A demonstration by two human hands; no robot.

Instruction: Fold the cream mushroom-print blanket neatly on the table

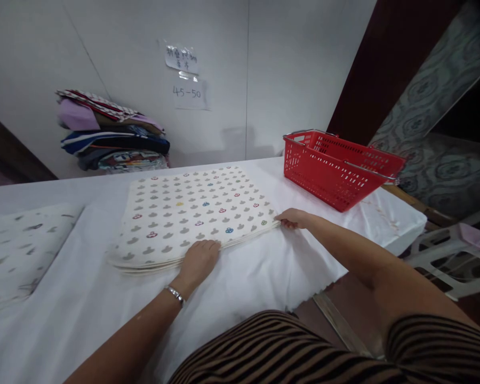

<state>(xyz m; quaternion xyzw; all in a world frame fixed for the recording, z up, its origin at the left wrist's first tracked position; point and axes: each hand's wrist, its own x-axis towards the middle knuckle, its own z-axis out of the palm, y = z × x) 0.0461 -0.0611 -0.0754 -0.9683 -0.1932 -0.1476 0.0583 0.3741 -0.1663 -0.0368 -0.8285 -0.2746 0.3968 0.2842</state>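
Note:
A folded white cloth (192,205) with grey, red, blue and yellow mushroom-like prints lies flat on the table, its layers showing along the front edge. My left hand (201,260), with a silver band at the wrist, grips the middle of that front edge; its fingertips are partly hidden. At the near right corner, my right hand (293,218) pinches the cloth's layers between thumb and fingers. Another folded white cloth (20,250) with dark prints lies on the far left, apart from both hands.
A red plastic basket (324,170) stands at the table's right end. Behind on the left, a pile of folded fabrics (114,133) rests against the wall. Paper signs (190,95) hang there. A white tablecloth (256,277) covers the table; a pale plastic stool (456,256) stands at right.

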